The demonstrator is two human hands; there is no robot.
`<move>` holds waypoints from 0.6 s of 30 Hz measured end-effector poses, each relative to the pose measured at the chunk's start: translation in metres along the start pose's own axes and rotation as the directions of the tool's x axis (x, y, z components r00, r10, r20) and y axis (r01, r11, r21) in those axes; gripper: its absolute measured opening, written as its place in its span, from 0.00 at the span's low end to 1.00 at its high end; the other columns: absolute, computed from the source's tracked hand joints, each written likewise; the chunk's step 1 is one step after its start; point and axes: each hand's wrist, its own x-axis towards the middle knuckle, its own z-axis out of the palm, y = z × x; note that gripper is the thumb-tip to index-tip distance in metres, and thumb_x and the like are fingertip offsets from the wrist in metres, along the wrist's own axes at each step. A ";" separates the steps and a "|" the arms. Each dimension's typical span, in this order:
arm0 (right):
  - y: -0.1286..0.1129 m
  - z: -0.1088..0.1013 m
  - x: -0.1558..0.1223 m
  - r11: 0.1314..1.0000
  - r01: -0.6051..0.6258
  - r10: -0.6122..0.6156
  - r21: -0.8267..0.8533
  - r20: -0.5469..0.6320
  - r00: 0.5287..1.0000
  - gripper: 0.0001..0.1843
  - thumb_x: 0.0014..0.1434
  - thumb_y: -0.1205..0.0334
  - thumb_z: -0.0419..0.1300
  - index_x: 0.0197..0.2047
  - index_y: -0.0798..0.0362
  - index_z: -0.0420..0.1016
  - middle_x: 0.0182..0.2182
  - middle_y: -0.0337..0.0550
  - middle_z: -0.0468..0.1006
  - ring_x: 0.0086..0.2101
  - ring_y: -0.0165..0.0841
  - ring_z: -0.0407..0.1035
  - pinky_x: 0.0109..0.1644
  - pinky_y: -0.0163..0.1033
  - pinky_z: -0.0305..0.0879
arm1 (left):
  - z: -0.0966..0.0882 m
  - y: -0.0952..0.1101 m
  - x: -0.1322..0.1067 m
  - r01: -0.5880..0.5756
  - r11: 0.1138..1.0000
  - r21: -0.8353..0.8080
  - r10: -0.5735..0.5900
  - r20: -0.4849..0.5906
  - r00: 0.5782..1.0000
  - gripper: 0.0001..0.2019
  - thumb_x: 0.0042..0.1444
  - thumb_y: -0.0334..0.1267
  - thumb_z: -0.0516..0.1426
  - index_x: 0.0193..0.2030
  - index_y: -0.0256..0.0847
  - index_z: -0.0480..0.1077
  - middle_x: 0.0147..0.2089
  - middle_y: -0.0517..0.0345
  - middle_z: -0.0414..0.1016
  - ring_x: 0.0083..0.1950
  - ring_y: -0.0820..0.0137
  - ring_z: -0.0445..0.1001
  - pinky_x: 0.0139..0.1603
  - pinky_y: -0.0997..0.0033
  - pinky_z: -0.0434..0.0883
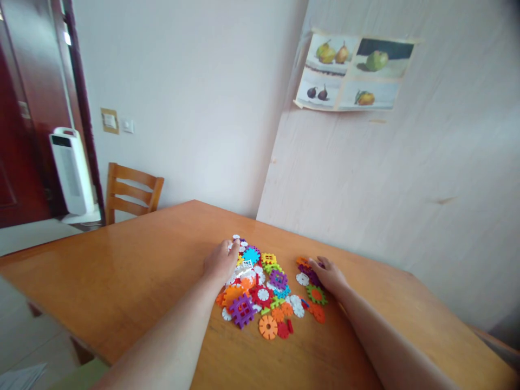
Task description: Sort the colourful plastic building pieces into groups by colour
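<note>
A pile of colourful plastic interlocking pieces (266, 284) lies on a wooden table (134, 271): square grids, gear wheels and white discs in purple, orange, red, green and yellow. My left hand (220, 261) rests on the pile's left edge, fingers curled down onto white and blue pieces. My right hand (330, 275) lies on the pile's right side, fingers bent over purple and orange pieces. A purple square grid (242, 310) and an orange gear (268, 327) sit nearest me. Whether either hand grips a piece is hidden.
A wooden chair (132, 190) stands at the table's far left. A white heater (71, 170) stands by a dark red door (24, 108). A fruit poster (353, 70) hangs on the pale wall panel behind the table.
</note>
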 end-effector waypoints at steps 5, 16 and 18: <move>-0.053 0.028 -0.018 0.965 0.209 -0.220 0.162 0.056 0.974 0.40 0.56 0.33 0.53 0.59 0.55 0.69 0.55 0.55 0.72 0.54 0.43 0.67 0.60 0.45 0.60 | 0.001 0.001 -0.002 -0.056 0.998 -0.034 0.058 0.059 0.997 0.28 0.62 0.61 0.40 0.44 0.44 0.71 0.47 0.49 0.78 0.48 0.61 0.74 0.41 0.68 0.64; -0.145 0.059 -0.019 0.876 0.151 -0.240 0.458 0.143 0.960 0.38 0.52 0.38 0.60 0.59 0.54 0.69 0.56 0.52 0.71 0.55 0.41 0.66 0.58 0.42 0.62 | 0.000 0.000 -0.004 -0.111 0.987 -0.117 0.119 0.068 0.991 0.29 0.63 0.61 0.39 0.43 0.44 0.72 0.45 0.49 0.78 0.47 0.61 0.74 0.42 0.68 0.65; -0.160 0.063 -0.021 0.843 0.095 -0.216 0.529 0.172 0.961 0.35 0.51 0.42 0.62 0.57 0.55 0.71 0.53 0.51 0.74 0.52 0.40 0.69 0.55 0.42 0.65 | 0.001 0.000 -0.004 -0.111 0.986 -0.120 0.119 0.057 0.991 0.30 0.63 0.61 0.38 0.43 0.43 0.72 0.45 0.49 0.78 0.46 0.61 0.74 0.41 0.68 0.64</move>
